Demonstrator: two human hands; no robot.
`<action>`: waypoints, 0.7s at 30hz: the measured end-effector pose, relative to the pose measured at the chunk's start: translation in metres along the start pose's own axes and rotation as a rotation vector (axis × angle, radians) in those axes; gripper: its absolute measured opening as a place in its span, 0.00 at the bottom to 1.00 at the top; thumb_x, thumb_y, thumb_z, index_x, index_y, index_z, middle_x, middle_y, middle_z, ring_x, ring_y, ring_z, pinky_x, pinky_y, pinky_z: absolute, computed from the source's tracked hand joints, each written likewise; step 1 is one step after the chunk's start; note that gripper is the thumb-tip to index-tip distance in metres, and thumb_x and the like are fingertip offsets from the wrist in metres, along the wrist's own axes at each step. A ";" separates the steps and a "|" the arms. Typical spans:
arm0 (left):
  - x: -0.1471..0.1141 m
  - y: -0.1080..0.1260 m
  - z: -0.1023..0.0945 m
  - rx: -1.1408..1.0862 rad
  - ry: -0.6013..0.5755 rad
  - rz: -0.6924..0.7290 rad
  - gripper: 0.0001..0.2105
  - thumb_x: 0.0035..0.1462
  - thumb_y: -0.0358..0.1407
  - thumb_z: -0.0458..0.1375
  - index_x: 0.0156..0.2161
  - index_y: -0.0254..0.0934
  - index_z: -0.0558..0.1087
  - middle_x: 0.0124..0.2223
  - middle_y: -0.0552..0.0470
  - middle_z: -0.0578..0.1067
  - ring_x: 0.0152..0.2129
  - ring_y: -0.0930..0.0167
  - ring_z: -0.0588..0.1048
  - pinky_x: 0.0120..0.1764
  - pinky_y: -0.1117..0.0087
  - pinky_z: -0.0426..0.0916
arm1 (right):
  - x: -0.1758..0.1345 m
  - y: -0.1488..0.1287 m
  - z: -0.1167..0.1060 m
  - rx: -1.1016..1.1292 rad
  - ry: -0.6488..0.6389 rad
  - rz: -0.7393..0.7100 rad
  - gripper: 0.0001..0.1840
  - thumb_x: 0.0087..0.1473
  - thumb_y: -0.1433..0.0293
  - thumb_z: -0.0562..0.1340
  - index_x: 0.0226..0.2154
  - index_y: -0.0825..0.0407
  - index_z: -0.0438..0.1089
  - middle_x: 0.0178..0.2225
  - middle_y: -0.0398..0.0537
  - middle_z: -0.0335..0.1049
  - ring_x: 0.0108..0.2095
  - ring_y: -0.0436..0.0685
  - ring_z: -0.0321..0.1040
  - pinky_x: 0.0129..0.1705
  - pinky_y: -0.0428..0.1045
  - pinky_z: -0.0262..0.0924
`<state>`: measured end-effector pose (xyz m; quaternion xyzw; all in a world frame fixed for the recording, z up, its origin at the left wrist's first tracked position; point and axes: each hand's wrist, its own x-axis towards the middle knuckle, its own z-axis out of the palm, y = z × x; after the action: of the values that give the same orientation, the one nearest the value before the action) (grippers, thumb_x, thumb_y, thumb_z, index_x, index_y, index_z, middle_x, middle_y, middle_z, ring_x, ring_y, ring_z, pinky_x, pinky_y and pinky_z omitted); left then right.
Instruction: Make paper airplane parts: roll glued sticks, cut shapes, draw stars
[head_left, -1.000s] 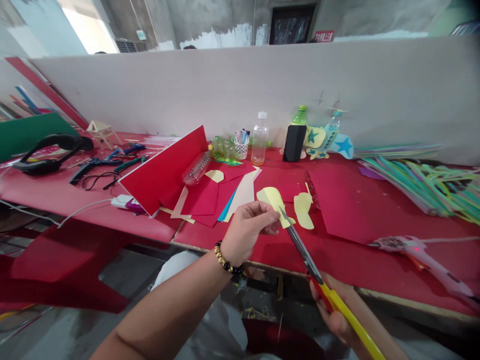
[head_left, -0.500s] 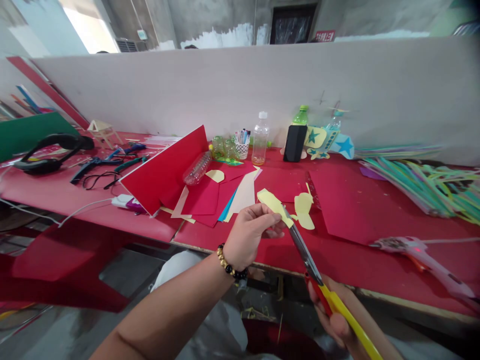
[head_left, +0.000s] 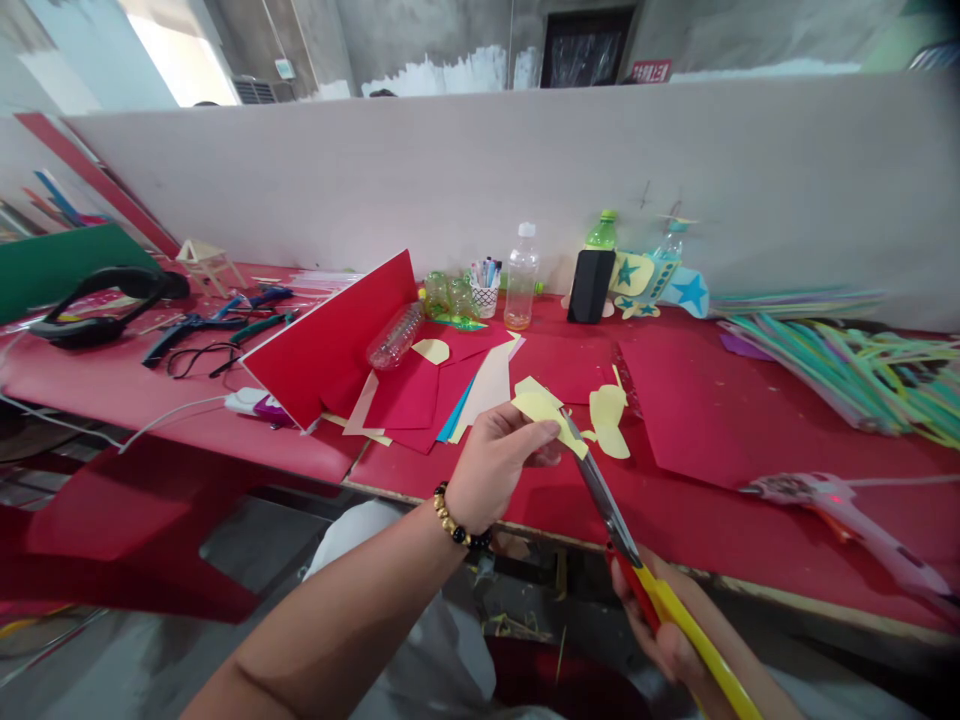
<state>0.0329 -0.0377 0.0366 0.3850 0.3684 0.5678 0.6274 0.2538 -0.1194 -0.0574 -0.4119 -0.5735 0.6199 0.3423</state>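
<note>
My left hand (head_left: 499, 455) pinches a piece of pale yellow paper (head_left: 541, 402) above the red table. My right hand (head_left: 667, 620) is wrapped around the red and yellow handles of the scissors (head_left: 600, 490). Their blades reach up to the paper's right side, touching it near my left fingertips. Just right of the blades, a cut yellow paper scrap (head_left: 609, 420) lies on the table. Behind my left hand are sheets of coloured paper, among them a cream strip (head_left: 487, 380) and a red piece (head_left: 405, 395).
A glue gun (head_left: 840, 510) with a lit red spot lies at the right, near the table edge. Behind stand a clear bottle (head_left: 521, 275), a pen cup (head_left: 485, 290) and a black phone (head_left: 590, 287). A red board (head_left: 337, 340) leans at the left; plastic strips (head_left: 825, 370) lie far right.
The yellow paper has shifted slightly between the blades, and a flap of it now stands apart along the cut. Both hands have stayed nearly in place.
</note>
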 end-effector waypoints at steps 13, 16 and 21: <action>-0.004 0.001 0.005 0.117 -0.054 -0.009 0.10 0.49 0.38 0.64 0.29 0.30 0.74 0.23 0.51 0.74 0.21 0.77 0.72 0.30 0.75 0.69 | 0.004 0.020 -0.010 0.047 -0.054 0.076 0.39 0.30 0.35 0.62 0.34 0.49 0.65 0.21 0.39 0.53 0.18 0.47 0.48 0.17 0.44 0.46; -0.004 0.001 0.004 0.123 -0.064 -0.008 0.09 0.49 0.37 0.64 0.30 0.31 0.74 0.23 0.52 0.74 0.21 0.77 0.72 0.30 0.74 0.69 | 0.002 0.014 -0.008 0.049 -0.064 0.022 0.40 0.30 0.33 0.59 0.33 0.50 0.62 0.20 0.37 0.50 0.17 0.45 0.44 0.15 0.43 0.41; -0.003 0.001 0.003 0.109 -0.069 -0.024 0.09 0.49 0.37 0.64 0.31 0.31 0.74 0.25 0.51 0.74 0.21 0.76 0.71 0.31 0.72 0.70 | 0.004 0.006 -0.001 -0.003 -0.015 -0.049 0.40 0.34 0.32 0.55 0.31 0.51 0.60 0.19 0.36 0.48 0.15 0.43 0.42 0.13 0.42 0.36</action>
<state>0.0351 -0.0413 0.0394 0.4336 0.3813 0.5257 0.6247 0.2538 -0.1160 -0.0633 -0.3936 -0.5868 0.6137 0.3524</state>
